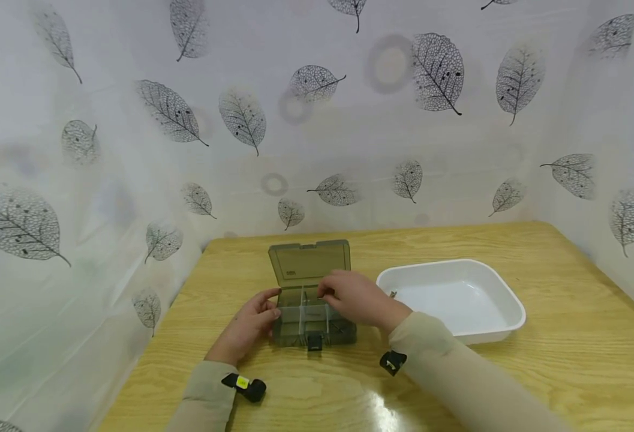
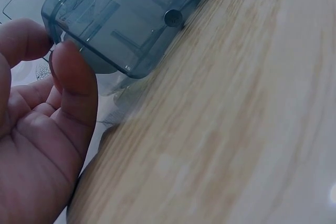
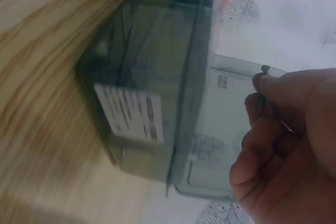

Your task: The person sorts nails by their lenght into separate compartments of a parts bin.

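Observation:
A translucent grey-green compartment box [image 1: 314, 339] stands on the table with its hinged lid [image 1: 311, 262] raised at the back. My left hand [image 1: 249, 329] grips the box's left side between thumb and fingers. In the left wrist view, the thumb [image 2: 76, 72] rests at the box's corner. My right hand [image 1: 362, 300] is over the box's right rear compartments. The right wrist view shows it pinching a small metal screw [image 3: 266, 69], head sticking out above the fingertips. Thin dark pieces [image 1: 340, 326] lie in a front right compartment, too blurred to name.
A white tray [image 1: 516, 309] stands on the table to the right of the box, behind my right forearm. One small metallic piece [image 1: 393, 294] shows at its left side. Leaf-patterned sheeting [image 1: 349, 144] hangs behind the wooden table [image 1: 306, 390] and along its sides.

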Demonstrator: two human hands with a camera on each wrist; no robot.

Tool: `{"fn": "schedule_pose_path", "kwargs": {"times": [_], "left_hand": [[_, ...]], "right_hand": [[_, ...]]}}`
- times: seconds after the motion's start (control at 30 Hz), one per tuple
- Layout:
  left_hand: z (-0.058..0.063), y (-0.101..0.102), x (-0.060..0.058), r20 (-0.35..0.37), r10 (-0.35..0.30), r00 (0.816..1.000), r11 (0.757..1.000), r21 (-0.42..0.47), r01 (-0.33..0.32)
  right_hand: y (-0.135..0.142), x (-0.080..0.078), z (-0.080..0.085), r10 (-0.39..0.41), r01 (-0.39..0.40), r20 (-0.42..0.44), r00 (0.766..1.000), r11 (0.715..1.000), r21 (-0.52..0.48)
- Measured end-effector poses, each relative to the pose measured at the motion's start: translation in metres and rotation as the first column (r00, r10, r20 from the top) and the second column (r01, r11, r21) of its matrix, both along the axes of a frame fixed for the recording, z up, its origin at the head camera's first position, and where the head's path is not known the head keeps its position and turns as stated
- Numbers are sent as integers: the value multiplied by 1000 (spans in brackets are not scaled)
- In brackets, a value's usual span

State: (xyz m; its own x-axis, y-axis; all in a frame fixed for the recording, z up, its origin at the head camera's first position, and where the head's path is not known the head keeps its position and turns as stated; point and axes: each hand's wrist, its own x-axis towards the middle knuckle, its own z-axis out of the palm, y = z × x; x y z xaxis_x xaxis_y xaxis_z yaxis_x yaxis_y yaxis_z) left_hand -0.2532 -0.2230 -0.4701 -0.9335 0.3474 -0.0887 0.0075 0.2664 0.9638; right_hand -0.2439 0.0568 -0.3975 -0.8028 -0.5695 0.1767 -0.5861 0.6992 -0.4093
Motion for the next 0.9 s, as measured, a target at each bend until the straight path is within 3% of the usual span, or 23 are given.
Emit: {"fn": "schedule_pose_path", "kwargs": {"times": [0.33, 0.8, 0.9], "left_hand": [[-1, -2, -2, -4, 0, 1000, 1000, 7, 0], [2, 1, 0, 10, -10, 1000, 1000, 6, 10], [1, 1, 0, 13, -4, 1000, 1000, 9, 4]], "right_hand": [[-20, -8, -5, -71, 71, 1, 997, 997, 5], [-2, 2, 3, -89, 89, 67, 994, 996, 0], [4, 6, 6, -84, 84, 48, 995, 996, -1]]}}
